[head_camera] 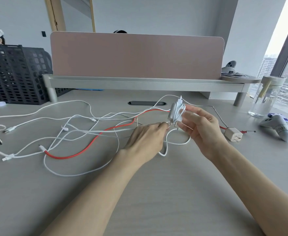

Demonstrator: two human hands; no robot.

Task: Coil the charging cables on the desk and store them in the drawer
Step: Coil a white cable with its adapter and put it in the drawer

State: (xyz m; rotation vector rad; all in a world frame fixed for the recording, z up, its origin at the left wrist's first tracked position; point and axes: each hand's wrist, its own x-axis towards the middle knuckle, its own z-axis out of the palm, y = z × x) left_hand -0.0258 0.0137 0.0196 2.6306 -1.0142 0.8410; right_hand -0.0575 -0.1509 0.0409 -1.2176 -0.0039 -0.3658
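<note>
Left hand pinches cable slack; right hand grips white charger, cable partly wound on it; red cable and other white cables lie loose on desk; drawer unseen.

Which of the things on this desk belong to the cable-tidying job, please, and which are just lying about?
For the job: white charger, held in the right hand; its cable end, pinched by the left hand; red cable; loose white cables; beige plug.
Just lying about: game controller; glass jar; black crates.
</note>
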